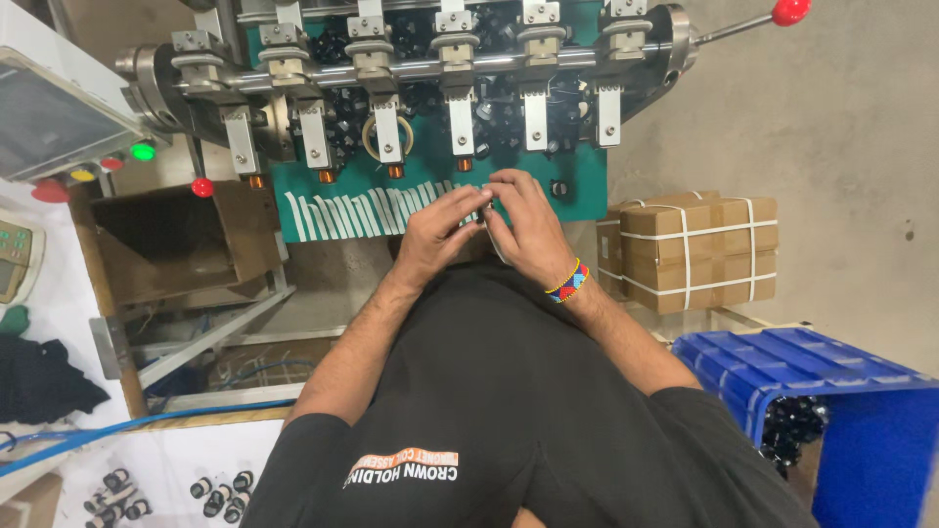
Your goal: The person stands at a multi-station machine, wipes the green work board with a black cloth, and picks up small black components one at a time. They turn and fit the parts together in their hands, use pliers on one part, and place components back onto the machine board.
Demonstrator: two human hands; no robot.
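Observation:
My left hand [438, 235] and my right hand [528, 223] meet fingertip to fingertip at the front of a winding machine [411, 68]. Between them they pinch a small pale piece that the fingers mostly hide. They hover over the right end of a row of white strips [357, 210] laid on the green plate [577, 191]. Above the hands hang several metal heads, some with small copper coils [395, 170] at their tips. A beaded band [568, 283] circles my right wrist.
An open cardboard box [176, 240] stands at the left under a control panel with a green button [143, 152]. Strapped cartons [699, 249] sit at the right, above a blue crate [841, 391] of black parts. Small coils [220, 494] and a blue hose [147, 422] lie lower left.

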